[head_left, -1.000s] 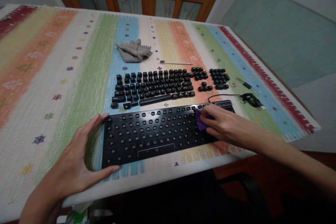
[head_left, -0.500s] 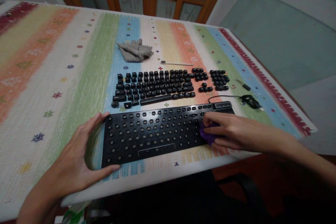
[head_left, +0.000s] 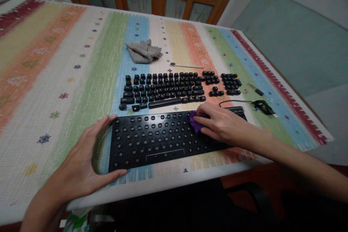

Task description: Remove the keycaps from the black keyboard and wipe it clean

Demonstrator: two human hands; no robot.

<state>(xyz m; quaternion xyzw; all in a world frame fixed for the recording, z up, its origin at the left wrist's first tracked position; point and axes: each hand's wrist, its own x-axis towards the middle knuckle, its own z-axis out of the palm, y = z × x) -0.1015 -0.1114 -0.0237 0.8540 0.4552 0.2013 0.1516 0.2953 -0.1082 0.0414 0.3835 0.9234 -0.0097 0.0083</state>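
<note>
A black keyboard base (head_left: 152, 136) with its keycaps off lies along the near edge of the table. My left hand (head_left: 81, 159) grips its left end, fingers at the top corner and thumb at the bottom corner. Pinched in my right hand (head_left: 223, 123) is a purple cloth (head_left: 196, 121), pressed on the upper right-hand part of the base. That hand and forearm hide much of the base's right end. Just beyond it, the loose black keycaps (head_left: 163, 88) are laid out in keyboard order, with the long space bar (head_left: 165, 103) in the nearest row.
Behind the keycaps lie a crumpled grey cloth (head_left: 144, 51) and a thin brush (head_left: 187, 66). To the right are a small dark-handled tool (head_left: 258, 91) and the coiled cable (head_left: 263, 107). A striped tablecloth (head_left: 89, 61) covers the table; a chair armrest (head_left: 254, 192) shows below.
My right hand has slid the purple cloth left and slightly up across the keyboard base. My left hand keeps its grip on the left end. The whole view has shifted slightly.
</note>
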